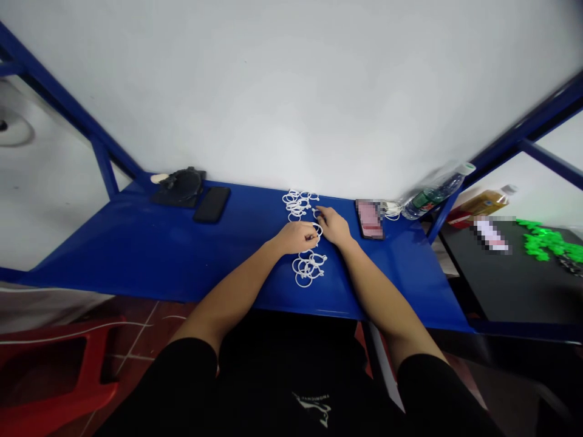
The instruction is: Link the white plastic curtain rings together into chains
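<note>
My left hand [297,237] is closed, fingers curled inward, on a white ring [320,229] that sticks out at its right side. My right hand [334,226] lies just to the right, fingers stretched toward a small white ring [314,213] at their tips; whether they grip it is too small to tell. Above the hands lies a loose pile of white rings [294,206], thin loops with small knobs. Another heap of the same white rings [304,281] lies below, nearer the table's front edge. Both groups rest on the blue tabletop [241,255].
Left of the rings are a black phone [212,204] and a black bag [184,187]. To the right lie a phone with a lit screen [370,220], a white cable [392,210] and a plastic bottle [430,197]. Blue frame bars [104,167] flank the table; a red stool [86,370] stands lower left.
</note>
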Demonstrator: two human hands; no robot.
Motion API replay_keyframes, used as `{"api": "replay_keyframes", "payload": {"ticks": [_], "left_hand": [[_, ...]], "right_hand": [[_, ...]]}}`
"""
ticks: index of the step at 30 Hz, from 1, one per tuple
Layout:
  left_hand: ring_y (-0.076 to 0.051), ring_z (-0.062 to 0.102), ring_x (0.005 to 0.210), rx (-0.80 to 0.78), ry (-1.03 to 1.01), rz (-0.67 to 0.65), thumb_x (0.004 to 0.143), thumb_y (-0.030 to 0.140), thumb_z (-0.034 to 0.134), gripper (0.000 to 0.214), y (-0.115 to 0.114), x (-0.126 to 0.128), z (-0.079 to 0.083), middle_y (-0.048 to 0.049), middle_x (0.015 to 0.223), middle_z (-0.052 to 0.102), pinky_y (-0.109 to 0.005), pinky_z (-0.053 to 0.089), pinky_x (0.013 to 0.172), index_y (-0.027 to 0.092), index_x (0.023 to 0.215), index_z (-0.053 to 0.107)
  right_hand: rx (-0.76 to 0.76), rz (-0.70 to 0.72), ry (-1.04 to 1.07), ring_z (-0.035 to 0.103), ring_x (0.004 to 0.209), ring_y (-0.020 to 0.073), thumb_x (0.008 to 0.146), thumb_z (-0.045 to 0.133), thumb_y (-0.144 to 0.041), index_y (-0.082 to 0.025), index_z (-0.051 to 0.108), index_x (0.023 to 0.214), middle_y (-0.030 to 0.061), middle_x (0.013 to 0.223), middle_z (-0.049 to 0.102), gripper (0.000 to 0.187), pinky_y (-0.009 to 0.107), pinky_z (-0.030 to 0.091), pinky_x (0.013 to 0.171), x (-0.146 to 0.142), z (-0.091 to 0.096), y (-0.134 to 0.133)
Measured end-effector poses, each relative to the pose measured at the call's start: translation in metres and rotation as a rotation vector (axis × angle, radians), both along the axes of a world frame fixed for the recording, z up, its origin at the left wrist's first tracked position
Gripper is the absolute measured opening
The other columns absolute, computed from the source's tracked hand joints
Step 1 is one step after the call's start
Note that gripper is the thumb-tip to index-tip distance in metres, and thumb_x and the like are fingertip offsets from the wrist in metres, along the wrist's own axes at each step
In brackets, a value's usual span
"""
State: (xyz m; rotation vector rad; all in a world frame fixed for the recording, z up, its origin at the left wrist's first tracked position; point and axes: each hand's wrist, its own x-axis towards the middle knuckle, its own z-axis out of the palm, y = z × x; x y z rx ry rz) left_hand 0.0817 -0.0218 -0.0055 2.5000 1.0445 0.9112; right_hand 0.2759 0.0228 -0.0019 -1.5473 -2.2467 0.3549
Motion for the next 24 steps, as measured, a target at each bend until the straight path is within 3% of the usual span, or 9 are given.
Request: {"api": "replay_keyframes", "payload": {"ticks": [6, 8, 11, 14, 17, 21, 24], "left_hand": [[-0.017, 0.071, 0.087, -0.076, 0.039, -0.039, 0.088, 0.031, 0.074, 0.014, -0.006, -0.001, 0.008, -0.0026, 0.100, 0.076, -0.029, 0.052, 0.079, 0.022, 0.078, 0.074], [-0.019, 0.073, 0.094, -0.097, 0.060, -0.041, 0.088, 0.035, 0.076, 0.012, -0.007, 0.000, 0.010, -0.0026, 0.105, 0.078, -0.029, 0.054, 0.083, 0.023, 0.087, 0.077], [-0.018, 0.074, 0.098, -0.097, 0.088, -0.039, 0.098, 0.033, 0.063, 0.019, -0.008, 0.002, 0.012, -0.0025, 0.105, 0.079, -0.029, 0.053, 0.082, 0.024, 0.092, 0.078], [-0.018, 0.074, 0.095, -0.065, 0.087, -0.021, 0.101, 0.028, 0.055, 0.025, -0.008, 0.002, 0.013, -0.0026, 0.106, 0.079, -0.028, 0.053, 0.078, 0.023, 0.091, 0.078], [-0.018, 0.074, 0.094, -0.041, 0.080, -0.009, 0.095, 0.024, 0.060, 0.017, -0.007, 0.003, 0.011, -0.0025, 0.108, 0.079, -0.028, 0.053, 0.077, 0.023, 0.092, 0.077], [-0.019, 0.075, 0.096, -0.028, 0.064, 0.014, 0.089, 0.020, 0.066, 0.012, -0.006, 0.003, 0.009, -0.0027, 0.109, 0.080, -0.028, 0.054, 0.078, 0.023, 0.095, 0.076], [-0.020, 0.077, 0.093, -0.069, 0.022, 0.037, 0.086, 0.023, 0.074, 0.017, -0.007, 0.003, 0.010, -0.0006, 0.101, 0.082, -0.029, 0.054, 0.078, 0.025, 0.103, 0.075]], "right_hand": [[0.038, -0.105, -0.008, 0.075, 0.092, 0.0288, 0.095, 0.068, -0.054, -0.023, 0.073, 0.129, 0.0097, 0.097, 0.080, 0.047, 0.036, 0.056, 0.079, 0.010, -0.001, 0.001], [0.062, -0.098, -0.050, 0.074, 0.087, 0.0275, 0.094, 0.069, -0.054, -0.025, 0.078, 0.117, 0.0088, 0.093, 0.081, 0.038, 0.034, 0.054, 0.074, 0.013, -0.003, 0.002], [0.096, -0.111, -0.085, 0.073, 0.082, 0.0253, 0.098, 0.065, -0.047, -0.027, 0.080, 0.104, 0.0083, 0.089, 0.081, 0.025, 0.031, 0.050, 0.069, 0.016, -0.005, 0.002], [0.111, -0.110, -0.087, 0.072, 0.082, 0.0246, 0.102, 0.060, -0.041, -0.027, 0.081, 0.102, 0.0088, 0.090, 0.081, 0.025, 0.031, 0.048, 0.067, 0.017, -0.004, 0.000], [0.098, -0.063, -0.042, 0.072, 0.089, 0.0256, 0.103, 0.057, -0.037, -0.026, 0.079, 0.105, 0.0092, 0.100, 0.081, 0.025, 0.032, 0.050, 0.072, 0.016, -0.002, -0.002], [0.083, 0.086, 0.034, 0.071, 0.099, 0.0253, 0.103, 0.055, -0.032, -0.024, 0.078, 0.108, 0.0084, 0.108, 0.078, 0.024, 0.034, 0.053, 0.082, 0.016, -0.002, -0.003], [0.057, 0.208, 0.046, 0.071, 0.098, 0.0229, 0.099, 0.058, -0.028, -0.025, 0.079, 0.102, 0.0072, 0.111, 0.076, 0.021, 0.031, 0.054, 0.081, 0.018, -0.003, -0.004]]}}
